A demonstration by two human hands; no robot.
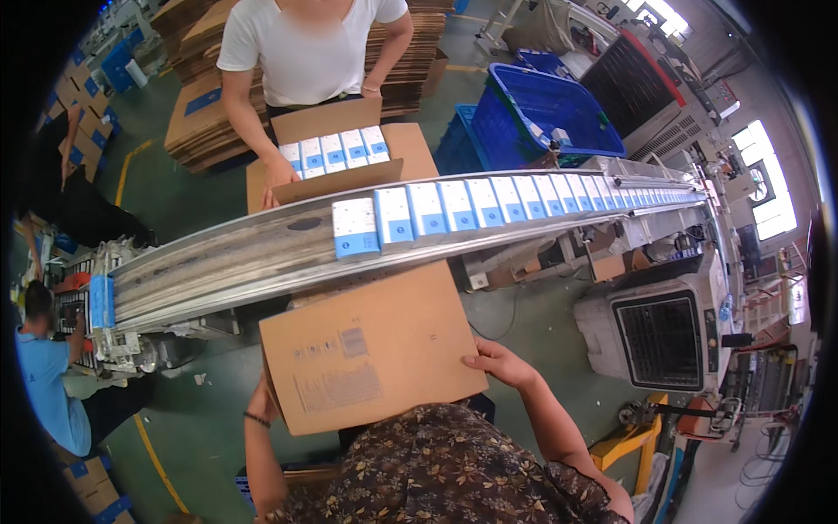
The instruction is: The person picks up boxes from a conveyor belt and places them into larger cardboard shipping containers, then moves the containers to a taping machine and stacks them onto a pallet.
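Observation:
A brown cardboard box (375, 349) is tilted in front of my body, below the conveyor, with a printed face toward me. My right hand (499, 361) grips its right edge, thumb on the printed face. At the box's left edge is my left hand (263, 398), its fingers partly hidden by the cardboard. Across the conveyor belt (218, 262) a row of small white-and-blue boxes (429, 210) stretches away to the right. The nearest small box (355, 229) stands at the row's left end, just beyond the cardboard box.
Opposite me, a person in a white shirt (305, 52) has one hand at an open carton (349, 177) of white-and-blue boxes. Flattened cardboard (196, 131) is stacked behind. A blue crate (541, 113) stands at the far right. Another person in blue (52, 367) sits at left.

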